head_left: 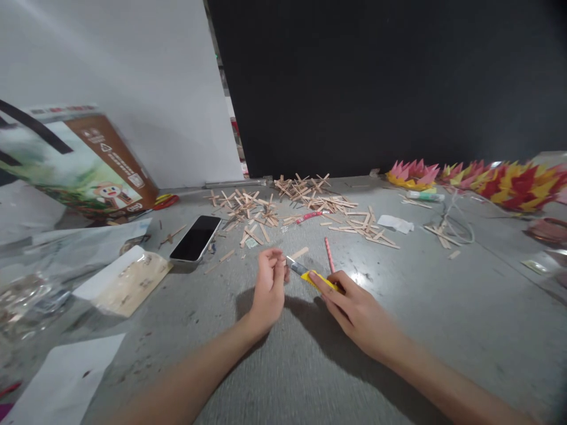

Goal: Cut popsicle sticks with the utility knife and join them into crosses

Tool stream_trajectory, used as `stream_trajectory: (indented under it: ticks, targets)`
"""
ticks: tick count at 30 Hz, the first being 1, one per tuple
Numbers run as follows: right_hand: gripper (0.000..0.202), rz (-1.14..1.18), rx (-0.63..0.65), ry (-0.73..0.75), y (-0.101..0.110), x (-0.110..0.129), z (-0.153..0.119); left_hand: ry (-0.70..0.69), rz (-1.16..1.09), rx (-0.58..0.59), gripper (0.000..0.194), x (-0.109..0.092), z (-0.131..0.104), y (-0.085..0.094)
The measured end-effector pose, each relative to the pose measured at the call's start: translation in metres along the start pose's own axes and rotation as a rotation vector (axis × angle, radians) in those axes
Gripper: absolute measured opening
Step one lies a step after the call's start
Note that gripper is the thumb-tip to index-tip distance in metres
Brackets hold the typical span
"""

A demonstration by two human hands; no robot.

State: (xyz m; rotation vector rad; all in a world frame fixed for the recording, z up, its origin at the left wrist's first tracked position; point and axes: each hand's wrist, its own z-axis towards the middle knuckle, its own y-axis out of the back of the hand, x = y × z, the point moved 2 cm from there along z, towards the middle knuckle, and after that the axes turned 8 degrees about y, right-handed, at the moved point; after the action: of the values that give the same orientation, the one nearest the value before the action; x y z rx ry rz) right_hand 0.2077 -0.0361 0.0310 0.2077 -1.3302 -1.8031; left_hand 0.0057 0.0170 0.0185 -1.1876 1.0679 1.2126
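My right hand (349,304) is wrapped round a yellow box cutter (318,281), its blade pointing left and away from me. The blade's tip is at the fingertips of my left hand (269,283). Those fingers are curled closed on a small wooden craft stick (300,254), whose pale end shows to their right; the rest is hidden. A pink striped straw-like rod (328,254) rises just beyond my right hand; I cannot tell whether the hand touches it. Further back lies a loose heap of craft sticks (248,209), several of them crossed in pairs.
A phone (196,238) lies left of the sticks, near a printed carton bag (110,165) and scissors (165,201). Plastic packets (126,280) and white paper (66,378) are at left. Folded paper flowers (414,174), a glue stick (425,196) and a white cable (460,227) sit at right.
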Motion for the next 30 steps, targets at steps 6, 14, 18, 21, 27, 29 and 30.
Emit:
stream_trajectory:
  ticks: [6,14,18,21,27,29,30]
  targets:
    - [0.055,-0.017,0.006,0.0,0.002,-0.0001,0.0002,-0.015,0.021,-0.01,0.023,0.0002,-0.001,0.0009]
    - [0.056,-0.014,-0.002,-0.007,-0.0032,0.0008,0.0009,-0.035,0.106,-0.024,0.028,0.0072,-0.0024,0.0023]
    - [0.055,-0.014,-0.009,-0.004,-0.0023,0.0002,0.0004,-0.058,0.081,-0.061,0.027,0.0073,-0.001,0.0023]
    - [0.055,-0.027,-0.006,-0.005,-0.0022,0.0002,0.0,-0.076,0.102,-0.038,0.025,0.0086,0.0,0.002]
    - [0.056,-0.033,-0.017,-0.001,-0.0024,0.0008,0.0007,-0.089,0.071,-0.02,0.019,0.0074,-0.0028,0.0017]
    - [0.056,-0.022,-0.022,-0.002,-0.0017,0.0004,0.0011,-0.095,0.029,-0.047,0.02,0.0052,-0.0027,0.0022]
    - [0.056,-0.016,-0.026,-0.002,-0.0013,0.0,0.0014,-0.097,0.019,-0.057,0.02,0.0044,-0.0021,0.0024]
